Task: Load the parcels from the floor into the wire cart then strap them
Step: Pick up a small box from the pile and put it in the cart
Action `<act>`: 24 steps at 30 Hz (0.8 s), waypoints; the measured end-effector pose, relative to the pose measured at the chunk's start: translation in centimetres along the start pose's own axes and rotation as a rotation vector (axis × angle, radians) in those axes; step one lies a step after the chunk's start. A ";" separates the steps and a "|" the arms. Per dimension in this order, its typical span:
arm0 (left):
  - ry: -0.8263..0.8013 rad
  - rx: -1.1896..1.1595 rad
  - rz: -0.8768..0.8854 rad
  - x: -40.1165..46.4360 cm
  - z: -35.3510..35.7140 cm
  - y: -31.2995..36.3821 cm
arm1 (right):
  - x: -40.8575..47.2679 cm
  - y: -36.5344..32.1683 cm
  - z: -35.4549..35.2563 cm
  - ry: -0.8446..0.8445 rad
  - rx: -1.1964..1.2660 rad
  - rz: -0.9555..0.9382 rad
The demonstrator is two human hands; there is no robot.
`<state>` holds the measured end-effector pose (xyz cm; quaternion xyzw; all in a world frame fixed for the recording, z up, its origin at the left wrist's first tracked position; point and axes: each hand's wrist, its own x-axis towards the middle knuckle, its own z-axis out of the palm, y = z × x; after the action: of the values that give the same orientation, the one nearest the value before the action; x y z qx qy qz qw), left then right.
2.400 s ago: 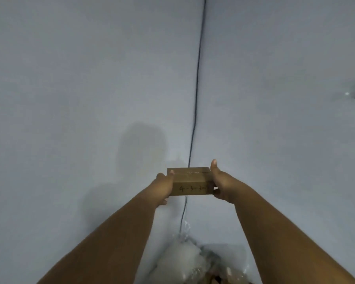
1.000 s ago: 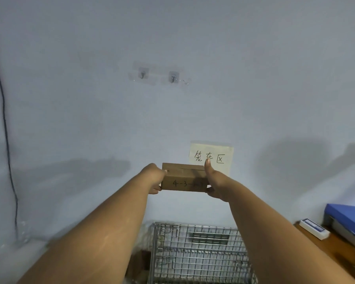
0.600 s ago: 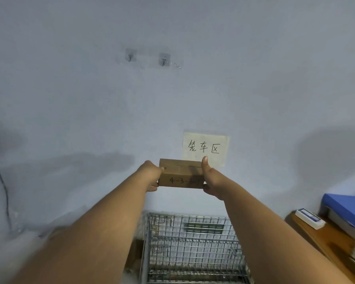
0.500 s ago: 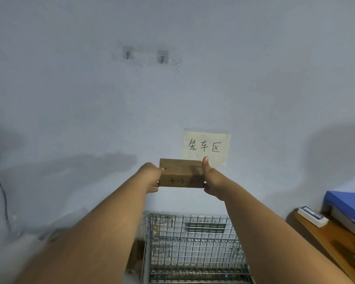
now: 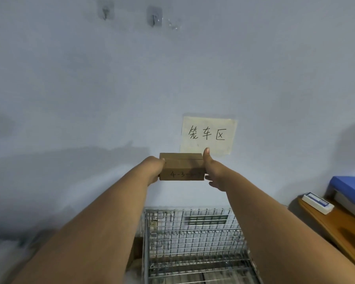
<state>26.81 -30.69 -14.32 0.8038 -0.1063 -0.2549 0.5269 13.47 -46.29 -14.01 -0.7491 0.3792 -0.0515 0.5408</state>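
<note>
1. Here, a small brown cardboard parcel (image 5: 181, 166) with "4-3-" handwritten on its near face is held out at arm's length, in the air in front of the pale wall (image 5: 90, 89).
2. The left hand (image 5: 153, 168) grips the parcel's left end, fingers curled round it.
3. The right hand (image 5: 212, 171) clasps the right end, thumb up along the edge, fingers tucked beneath.
4. The silver wire mesh cart (image 5: 195, 244) stands below the parcel, against the wall.
5. A cream paper sign (image 5: 208, 135) with handwritten characters is stuck to the wall just behind the parcel.
6. Two clear adhesive hooks (image 5: 155, 16) sit high on the wall.
7. At right, a wooden desk (image 5: 336, 224) carries a white-and-blue box (image 5: 317, 202) and a blue folder (image 5: 350, 190).
</note>
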 end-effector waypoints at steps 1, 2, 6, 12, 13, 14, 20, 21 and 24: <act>-0.021 -0.058 -0.016 0.6 0.2 -0.1 | 0.7 0.0 0.2 0.001 -0.019 0.007; -0.042 -0.107 -0.031 1.3 0.5 -0.3 | 1.3 0.2 0.5 0.002 -0.026 0.008; -0.089 -0.175 -0.074 4.4 1.7 -1.3 | 3.9 0.9 0.9 -0.004 -0.002 0.021; -0.134 -0.090 -0.130 8.7 4.0 -3.8 | 8.1 3.6 0.8 -0.026 -0.001 0.072; -0.141 -0.081 -0.143 9.3 4.4 -4.4 | 8.8 4.1 0.8 -0.032 -0.012 0.079; -0.143 -0.072 -0.157 9.8 5.0 -5.1 | 9.6 4.7 0.9 -0.045 -0.013 0.086; -0.094 -0.099 -0.221 12.5 8.6 -9.0 | 14.6 8.8 1.6 -0.152 0.011 0.090; -0.084 -0.096 -0.220 13.0 9.2 -9.7 | 15.4 9.6 1.6 -0.178 0.012 0.089; -0.031 -0.095 -0.264 14.1 11.0 -12.3 | 18.2 12.7 2.3 -0.276 0.038 0.090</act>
<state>31.81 -40.37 -33.08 0.7807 0.0045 -0.3394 0.5246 20.95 -57.49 -31.80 -0.7209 0.3331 0.0689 0.6038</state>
